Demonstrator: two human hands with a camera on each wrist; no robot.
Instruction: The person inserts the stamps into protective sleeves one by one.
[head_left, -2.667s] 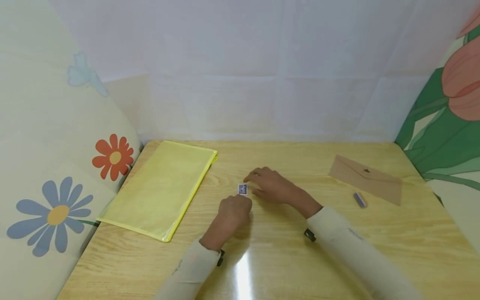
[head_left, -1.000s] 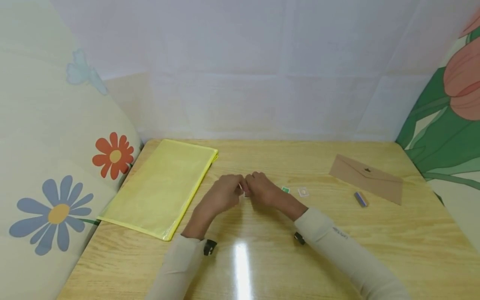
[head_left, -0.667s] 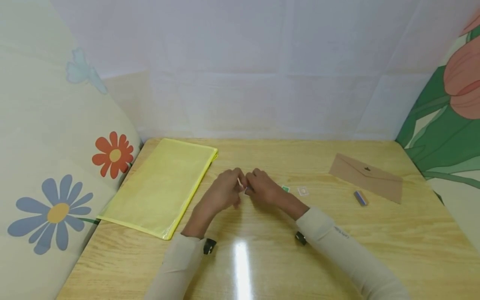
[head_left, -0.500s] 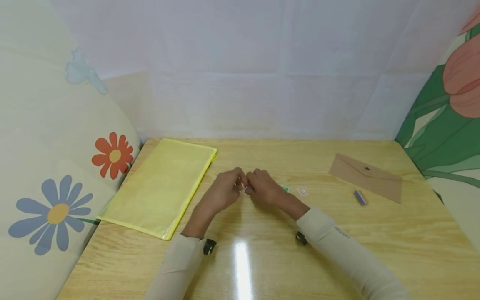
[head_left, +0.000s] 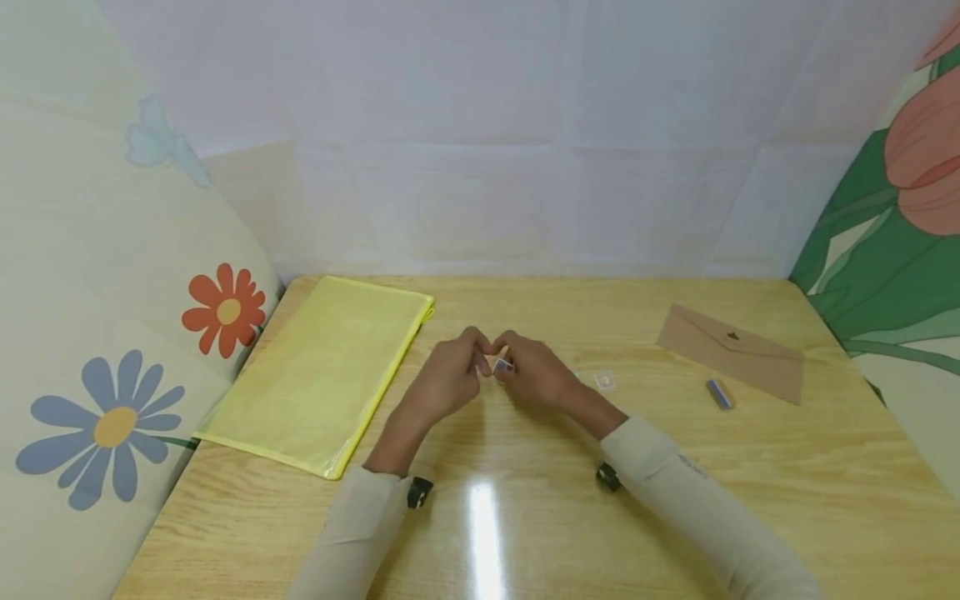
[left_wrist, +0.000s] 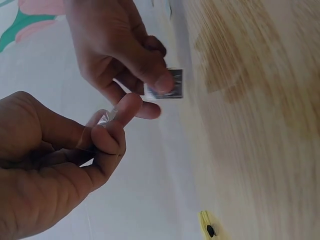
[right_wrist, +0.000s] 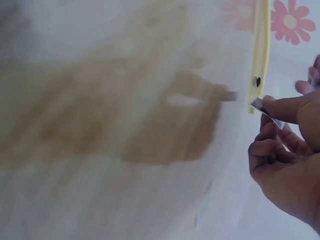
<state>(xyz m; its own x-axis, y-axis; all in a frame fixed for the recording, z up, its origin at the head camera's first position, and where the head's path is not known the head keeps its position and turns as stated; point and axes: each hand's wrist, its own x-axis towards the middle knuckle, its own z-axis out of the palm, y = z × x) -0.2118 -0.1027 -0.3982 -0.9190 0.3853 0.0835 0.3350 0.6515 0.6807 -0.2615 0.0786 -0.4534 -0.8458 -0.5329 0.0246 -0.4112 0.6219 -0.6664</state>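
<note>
My right hand [head_left: 536,371] pinches a small blue stamp [head_left: 502,365] with a white border between thumb and fingers, held above the table. In the left wrist view the same stamp [left_wrist: 176,84] shows dark under the right thumb. My left hand [head_left: 450,375] is close beside it, its fingertips near the right hand's. Between its curled fingers is a thin piece of clear film [left_wrist: 105,117]. A pale stamp [head_left: 604,380] lies on the table right of the right wrist. A green stamp there is almost wholly hidden behind that wrist.
A yellow zip folder [head_left: 322,375] lies on the left of the wooden table [head_left: 570,517]. To the right are a brown envelope [head_left: 731,354] and an eraser [head_left: 720,394] with a blue and white sleeve. A white sheet [head_left: 480,167] hangs along the back edge.
The blue stamp, first lying on the table, is now up in my right hand. Both hands have come together, and the right has just shifted slightly, showing more stamp and covering the green one.
</note>
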